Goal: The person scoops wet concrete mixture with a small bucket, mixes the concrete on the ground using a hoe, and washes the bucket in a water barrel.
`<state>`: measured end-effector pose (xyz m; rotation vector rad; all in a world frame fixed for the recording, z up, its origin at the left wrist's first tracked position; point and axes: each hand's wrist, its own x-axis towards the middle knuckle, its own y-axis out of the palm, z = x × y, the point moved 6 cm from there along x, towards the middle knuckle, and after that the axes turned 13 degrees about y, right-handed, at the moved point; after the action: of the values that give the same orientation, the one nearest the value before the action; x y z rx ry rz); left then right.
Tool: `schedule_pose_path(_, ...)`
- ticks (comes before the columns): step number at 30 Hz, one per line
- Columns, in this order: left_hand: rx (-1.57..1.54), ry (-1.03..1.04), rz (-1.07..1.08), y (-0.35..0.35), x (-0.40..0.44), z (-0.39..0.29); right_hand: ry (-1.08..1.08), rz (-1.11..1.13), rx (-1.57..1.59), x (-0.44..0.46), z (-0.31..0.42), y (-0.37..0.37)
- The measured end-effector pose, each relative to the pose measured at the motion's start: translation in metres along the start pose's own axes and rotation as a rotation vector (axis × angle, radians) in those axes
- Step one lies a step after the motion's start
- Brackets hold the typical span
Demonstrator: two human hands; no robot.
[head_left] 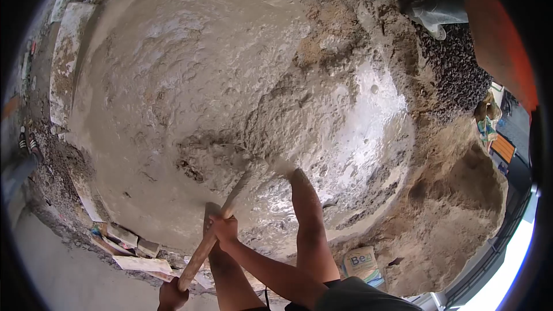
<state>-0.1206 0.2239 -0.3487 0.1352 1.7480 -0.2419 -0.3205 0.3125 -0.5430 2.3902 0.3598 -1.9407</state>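
Note:
My left hand (173,295) is closed around the upper end of a long wooden handle (200,256), at the bottom left. Lower down the same handle, my right hand (224,228) grips it, its forearm coming in from the bottom right. The handle slants up and right into a wide pool of wet grey mortar (167,75). Whatever tool head it carries is sunk in the mix and hidden. Around that end the mortar is churned and lumpy. My two bare legs (311,224) stand in the mortar, the feet out of sight.
Pale slabs (68,63) edge the pool at left, with broken blocks (122,235) at lower left. A sand heap (443,219) and dark gravel (455,75) lie at right. A printed bag (363,265) sits near my legs. Another person's boots (429,14) show at upper right.

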Motion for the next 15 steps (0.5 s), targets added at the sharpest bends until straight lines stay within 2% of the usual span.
schedule_pose_path(2,-0.015,0.099,-0.047,0.027,0.034,-0.013,-0.104,0.033,0.055,-0.031,0.032,-0.014)
schedule_pose_path(3,-0.067,0.058,0.004,0.004,0.059,-0.068,-0.207,0.017,0.003,-0.041,0.069,-0.021)
schedule_pose_path(4,-0.18,0.378,-0.148,-0.003,0.091,-0.105,-0.302,0.003,-0.025,-0.048,0.114,-0.026)
schedule_pose_path(5,-0.23,0.482,-0.254,-0.004,0.13,-0.147,-0.411,-0.028,-0.034,-0.055,0.174,-0.029)
schedule_pose_path(6,0.077,0.52,-0.283,-0.025,0.165,-0.206,-0.528,-0.063,-0.036,-0.06,0.24,-0.032)
schedule_pose_path(7,-0.23,0.527,-0.216,-0.031,0.211,-0.252,-0.639,-0.097,-0.039,-0.064,0.31,-0.03)
schedule_pose_path(8,-0.359,0.768,-0.368,-0.055,0.236,-0.307,-0.749,-0.131,-0.048,-0.07,0.381,-0.025)
schedule_pose_path(9,-0.477,0.728,-0.253,-0.078,0.256,-0.356,-0.839,-0.16,-0.076,-0.073,0.446,-0.02)
schedule_pose_path(11,-0.598,0.892,-0.348,-0.106,0.284,-0.427,-0.948,-0.163,-0.243,-0.07,0.561,-0.011)
schedule_pose_path(12,-0.664,0.949,-0.353,-0.114,0.283,-0.449,-0.988,-0.318,-0.383,-0.063,0.609,-0.01)
schedule_pose_path(14,-0.768,0.803,-0.343,-0.082,0.289,-0.449,-0.838,-0.615,-0.725,-0.034,0.658,-0.01)
schedule_pose_path(15,-0.772,0.707,-0.328,-0.079,0.273,-0.426,-0.796,-0.58,-0.668,-0.018,0.644,-0.015)
